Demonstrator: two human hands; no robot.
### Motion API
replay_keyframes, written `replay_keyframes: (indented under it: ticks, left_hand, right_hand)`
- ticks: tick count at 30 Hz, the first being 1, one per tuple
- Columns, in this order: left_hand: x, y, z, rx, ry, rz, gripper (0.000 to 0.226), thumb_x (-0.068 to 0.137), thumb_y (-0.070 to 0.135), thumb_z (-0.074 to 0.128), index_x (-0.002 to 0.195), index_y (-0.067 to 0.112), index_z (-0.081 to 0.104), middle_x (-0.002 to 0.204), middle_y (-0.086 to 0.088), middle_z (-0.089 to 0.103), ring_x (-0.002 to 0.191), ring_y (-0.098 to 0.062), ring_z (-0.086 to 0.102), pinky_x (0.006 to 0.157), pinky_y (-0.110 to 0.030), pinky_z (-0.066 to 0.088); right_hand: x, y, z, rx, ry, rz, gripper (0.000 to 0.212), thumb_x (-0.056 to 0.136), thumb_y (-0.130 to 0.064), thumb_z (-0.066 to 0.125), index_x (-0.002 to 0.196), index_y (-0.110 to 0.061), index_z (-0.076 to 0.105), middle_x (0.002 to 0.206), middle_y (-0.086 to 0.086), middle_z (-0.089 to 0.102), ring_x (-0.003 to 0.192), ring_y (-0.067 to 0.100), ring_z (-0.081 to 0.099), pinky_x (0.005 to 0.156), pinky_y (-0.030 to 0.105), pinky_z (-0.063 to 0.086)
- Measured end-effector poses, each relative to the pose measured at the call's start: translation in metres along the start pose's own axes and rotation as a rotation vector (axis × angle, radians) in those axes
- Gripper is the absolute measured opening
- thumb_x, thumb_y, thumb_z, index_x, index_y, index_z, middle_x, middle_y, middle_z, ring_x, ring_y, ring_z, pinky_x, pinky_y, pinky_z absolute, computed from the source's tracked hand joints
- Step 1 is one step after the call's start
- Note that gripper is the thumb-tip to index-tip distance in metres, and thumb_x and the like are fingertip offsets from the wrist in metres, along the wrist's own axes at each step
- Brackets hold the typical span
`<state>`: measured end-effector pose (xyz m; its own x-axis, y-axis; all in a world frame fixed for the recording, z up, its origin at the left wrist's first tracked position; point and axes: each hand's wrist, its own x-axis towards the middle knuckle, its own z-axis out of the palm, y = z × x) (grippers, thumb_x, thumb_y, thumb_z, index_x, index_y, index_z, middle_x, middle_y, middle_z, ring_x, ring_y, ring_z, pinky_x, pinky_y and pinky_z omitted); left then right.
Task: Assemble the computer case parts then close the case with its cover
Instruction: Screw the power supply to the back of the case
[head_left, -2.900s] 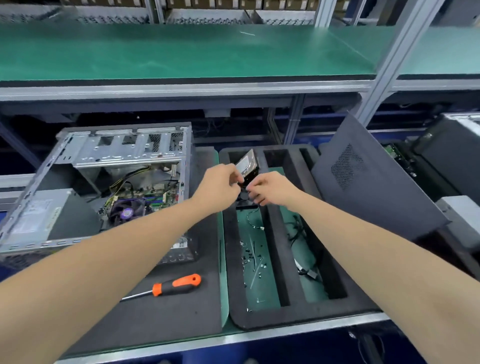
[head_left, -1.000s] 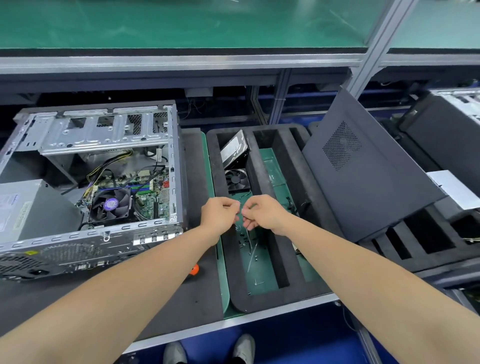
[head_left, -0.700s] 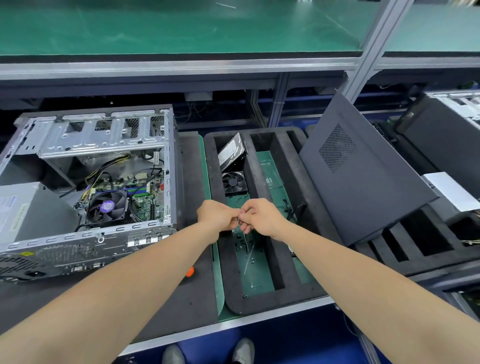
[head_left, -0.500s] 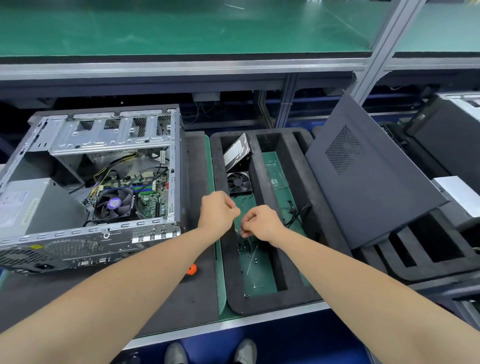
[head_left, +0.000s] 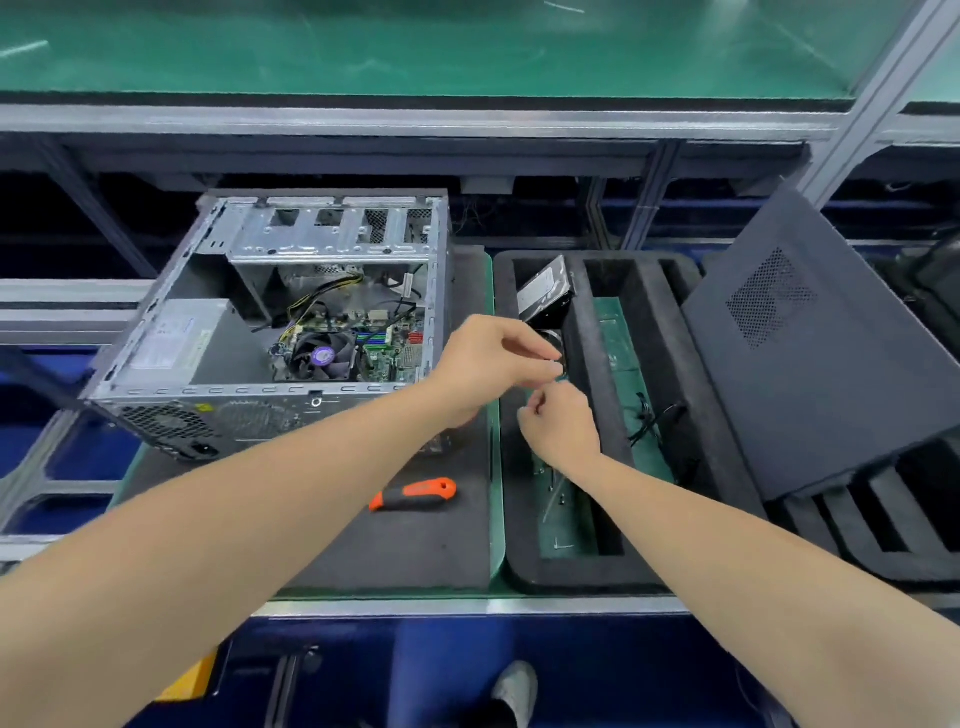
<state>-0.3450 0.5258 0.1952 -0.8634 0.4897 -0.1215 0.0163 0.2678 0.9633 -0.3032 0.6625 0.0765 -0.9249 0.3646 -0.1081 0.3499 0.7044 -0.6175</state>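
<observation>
Left hand (head_left: 488, 364): fingers curled, thumb and fingertips drawn together; too blurred to tell if they pinch anything. Right hand (head_left: 563, 428) just beneath, also curled, contents hidden. Both hover over the left slot of the black foam tray (head_left: 576, 577), right of the bench (head_left: 467, 605) centre. Hard drive (head_left: 545, 288) leans tilted at that slot's far end. Open computer case (head_left: 291, 332) lies on the grey mat (head_left: 405, 545), bench left. Cover (head_left: 810, 353) leans tilted at the tray's right side. Orange-handled screwdriver (head_left: 415, 493) lies on the mat toward the front edge.
</observation>
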Motion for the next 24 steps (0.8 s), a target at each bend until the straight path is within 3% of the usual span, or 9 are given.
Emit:
replay_keyframes:
  ticks: [2,4,6,8,12,14,18,22,24]
  left_hand:
    - [-0.013,-0.001,-0.009,0.000,-0.030,0.017,0.013,0.077,0.009,0.088,0.088,0.008,0.081,0.082,-0.011,0.078,0.083,-0.026,0.075,0.086,-0.042,0.062]
    - [-0.030,-0.008,-0.020,-0.012,-0.082,0.056,0.009,0.083,0.009,0.084,0.091,0.007,0.080,0.081,-0.012,0.078,0.077,-0.021,0.074,0.084,-0.042,0.063]
    - [-0.049,-0.020,-0.032,-0.040,-0.117,0.100,0.007,0.090,0.010,0.078,0.095,0.007,0.078,0.081,-0.012,0.078,0.075,-0.021,0.076,0.080,-0.039,0.063]
    - [-0.068,-0.033,-0.044,-0.047,-0.133,0.134,0.006,0.092,0.013,0.075,0.096,0.013,0.078,0.082,-0.010,0.078,0.081,-0.024,0.077,0.083,-0.041,0.062]
    - [-0.105,-0.071,-0.076,-0.019,-0.130,0.157,0.007,0.090,0.026,0.076,0.094,0.031,0.079,0.085,-0.001,0.079,0.085,-0.020,0.078,0.082,-0.036,0.062]
    - [-0.120,-0.095,-0.095,0.001,-0.044,0.136,0.009,0.086,0.033,0.077,0.095,0.033,0.080,0.087,0.001,0.079,0.087,-0.020,0.077,0.083,-0.039,0.061]
    - [-0.149,-0.140,-0.135,-0.149,0.191,-0.019,0.008,0.089,0.020,0.077,0.091,0.027,0.081,0.082,-0.002,0.076,0.080,-0.021,0.069,0.084,-0.042,0.057]
    - [-0.170,-0.167,-0.168,-0.224,0.624,-0.193,0.010,0.088,0.025,0.078,0.085,0.034,0.078,0.079,0.016,0.073,0.079,-0.006,0.066,0.079,-0.028,0.052]
    - [-0.175,-0.169,-0.178,-0.291,0.798,-0.251,0.010,0.090,0.025,0.077,0.088,0.034,0.077,0.083,0.017,0.074,0.083,-0.002,0.066,0.082,-0.026,0.051]
  right_hand:
    - [-0.015,-0.014,-0.003,-0.031,-0.024,-0.105,0.017,0.081,-0.025,0.063,0.069,-0.025,0.051,0.072,-0.007,0.060,0.073,0.022,0.058,0.058,0.031,0.041]
    - [-0.036,-0.032,-0.003,-0.147,-0.098,-0.258,0.014,0.081,-0.036,0.055,0.070,-0.028,0.051,0.076,-0.009,0.062,0.078,0.024,0.059,0.060,0.032,0.044]
    - [-0.056,-0.047,0.002,-0.244,-0.184,-0.436,0.027,0.084,-0.046,0.046,0.084,-0.028,0.066,0.096,-0.002,0.070,0.094,0.029,0.062,0.073,0.039,0.053]
    - [-0.076,-0.057,0.013,-0.291,-0.280,-0.559,0.035,0.093,-0.050,0.052,0.109,-0.028,0.075,0.114,0.000,0.073,0.108,0.030,0.063,0.084,0.043,0.055]
    - [-0.099,-0.076,0.040,-0.502,-0.363,-0.601,0.048,0.101,-0.055,0.057,0.143,-0.032,0.059,0.151,0.003,0.055,0.139,0.029,0.047,0.107,0.044,0.047]
    - [-0.104,-0.085,0.052,-0.623,-0.305,-0.630,0.047,0.104,-0.047,0.056,0.147,-0.029,0.055,0.155,0.003,0.048,0.140,0.029,0.043,0.109,0.042,0.044]
    - [-0.117,-0.100,0.069,-0.761,-0.256,-0.625,0.038,0.105,-0.034,0.056,0.134,-0.010,0.049,0.131,0.009,0.052,0.123,0.032,0.046,0.090,0.041,0.048]
    - [-0.127,-0.108,0.069,-0.708,-0.339,-0.537,0.032,0.107,-0.024,0.053,0.131,-0.008,0.040,0.127,0.012,0.049,0.114,0.029,0.044,0.088,0.040,0.049]
    - [-0.132,-0.114,0.064,-0.622,-0.411,-0.530,0.030,0.107,-0.022,0.049,0.134,-0.012,0.040,0.118,0.006,0.049,0.097,0.022,0.049,0.077,0.031,0.044]
